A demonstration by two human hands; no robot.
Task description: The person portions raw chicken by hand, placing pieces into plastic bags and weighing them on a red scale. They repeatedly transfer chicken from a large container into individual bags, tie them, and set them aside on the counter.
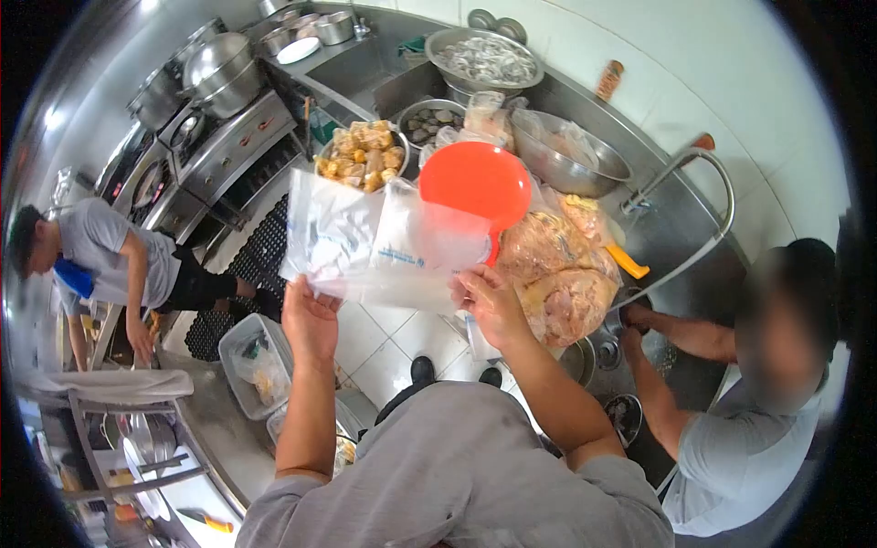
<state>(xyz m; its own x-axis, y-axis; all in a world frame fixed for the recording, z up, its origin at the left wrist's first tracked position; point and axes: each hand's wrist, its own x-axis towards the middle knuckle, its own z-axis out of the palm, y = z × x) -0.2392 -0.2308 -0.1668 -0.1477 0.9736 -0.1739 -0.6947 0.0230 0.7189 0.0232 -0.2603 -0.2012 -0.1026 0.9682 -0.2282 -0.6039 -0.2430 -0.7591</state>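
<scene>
A clear plastic bag with blue print is spread between my two hands in the middle of the head view. My left hand grips its lower left edge, fingers closed on the film. At the lower right edge, my right hand pinches the bag. Behind its upper right part sits a red plastic bowl, seen partly through the film. Right of my right hand lie clear bags of raw meat, with a yellow handle beside them. A bowl of yellowish chunks stands just beyond the bag.
A steel sink counter with a curved hose faucet runs along the right. Metal bowls stand at the back. One co-worker has both hands in the sink; another person stands at left near the stove. Plastic tub lower left.
</scene>
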